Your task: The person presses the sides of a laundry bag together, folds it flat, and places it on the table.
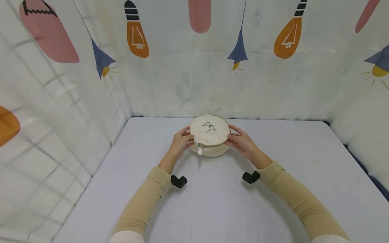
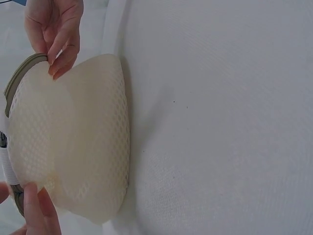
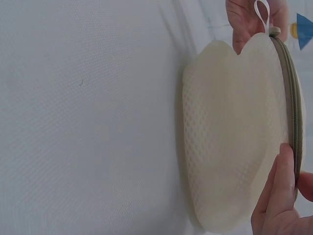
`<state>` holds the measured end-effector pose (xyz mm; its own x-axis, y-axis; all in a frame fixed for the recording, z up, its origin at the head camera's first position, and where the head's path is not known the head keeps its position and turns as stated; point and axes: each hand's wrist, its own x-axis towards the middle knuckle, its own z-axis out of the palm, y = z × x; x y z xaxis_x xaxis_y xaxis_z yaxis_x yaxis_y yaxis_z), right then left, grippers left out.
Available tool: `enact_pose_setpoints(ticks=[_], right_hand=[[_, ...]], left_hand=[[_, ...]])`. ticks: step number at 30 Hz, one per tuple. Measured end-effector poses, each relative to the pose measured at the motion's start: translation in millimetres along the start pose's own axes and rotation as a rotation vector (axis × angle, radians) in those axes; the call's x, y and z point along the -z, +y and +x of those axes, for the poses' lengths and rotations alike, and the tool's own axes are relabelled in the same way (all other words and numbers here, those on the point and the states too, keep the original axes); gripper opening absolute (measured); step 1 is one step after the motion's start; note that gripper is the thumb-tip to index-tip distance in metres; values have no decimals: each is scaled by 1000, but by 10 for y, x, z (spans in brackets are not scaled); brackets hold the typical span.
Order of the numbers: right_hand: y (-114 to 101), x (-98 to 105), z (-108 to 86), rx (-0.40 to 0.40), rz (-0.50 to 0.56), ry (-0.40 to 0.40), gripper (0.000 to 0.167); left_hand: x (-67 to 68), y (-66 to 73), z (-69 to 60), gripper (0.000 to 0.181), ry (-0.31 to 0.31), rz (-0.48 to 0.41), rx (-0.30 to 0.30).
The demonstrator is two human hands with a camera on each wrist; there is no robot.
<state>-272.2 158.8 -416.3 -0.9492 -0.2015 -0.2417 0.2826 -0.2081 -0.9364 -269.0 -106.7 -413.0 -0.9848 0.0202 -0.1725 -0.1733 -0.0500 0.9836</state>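
Note:
A round cream mesh laundry bag [image 1: 210,131] with a dark line design on its lid stands near the table's far edge. Around its top runs a khaki zipper [image 3: 293,98], and a white pull loop [image 1: 200,151] hangs at the front left. My left hand [image 1: 180,141] pinches the rim on the left side, thumb above and fingers below. On the opposite side my right hand [image 1: 242,141] pinches the rim the same way. The bag's mesh side bulges in soft folds in both wrist views, its base against the table. Whatever is inside cannot be seen.
A white cloth covers the table [image 1: 212,202]. Behind it hangs a white curtain [image 1: 194,84] printed with lamps and bulbs, and more curtain stands at the left and right sides. Black wrist mounts [image 1: 178,181] stick out from both cuffs.

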Motion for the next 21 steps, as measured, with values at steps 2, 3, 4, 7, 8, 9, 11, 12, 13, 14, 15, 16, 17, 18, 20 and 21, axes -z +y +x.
enact_pose_setpoints(ticks=[2,3,4,7,8,9,11,12,13,14,15,16,17,18,20,21], right_hand=[[7,-1,0,1,-1,0,66],[11,-2,0,-1,0,1,66],[14,-3,1,-2,0,1,66],[24,-6,3,-7,-1,3,66],[28,-6,4,-7,-3,3,66],[32,-6,5,-9,-5,3,66],[41,-4,5,-7,-9,4,66],[46,-3,5,-7,-10,5,66],[51,-2,5,-5,-11,5,66],[56,0,5,-4,-11,4,66],[63,2,5,-2,-10,4,66],[70,4,6,0,-6,1,66],[77,6,8,2,-3,-2,65],[86,8,12,3,0,-5,66],[104,12,19,6,6,-11,65],[113,14,23,5,6,-12,65]], left_hand=[[2,-5,0,60,-1,5,-2],[4,-6,0,60,0,8,-2],[5,-7,0,59,-1,10,-3],[7,-9,-2,60,-1,13,-4],[7,-15,0,60,-2,14,-4],[6,-21,1,60,-3,12,-2],[6,-38,7,60,-5,9,1],[6,-45,9,60,-7,6,3],[7,-54,12,60,-7,6,5],[7,-61,14,60,-7,4,7],[9,-69,16,60,-6,4,9],[11,-76,19,60,-6,6,10],[12,-82,20,60,-5,8,10],[12,-86,19,61,-3,9,11],[14,-100,21,61,0,13,12],[15,-107,23,61,2,14,15]])
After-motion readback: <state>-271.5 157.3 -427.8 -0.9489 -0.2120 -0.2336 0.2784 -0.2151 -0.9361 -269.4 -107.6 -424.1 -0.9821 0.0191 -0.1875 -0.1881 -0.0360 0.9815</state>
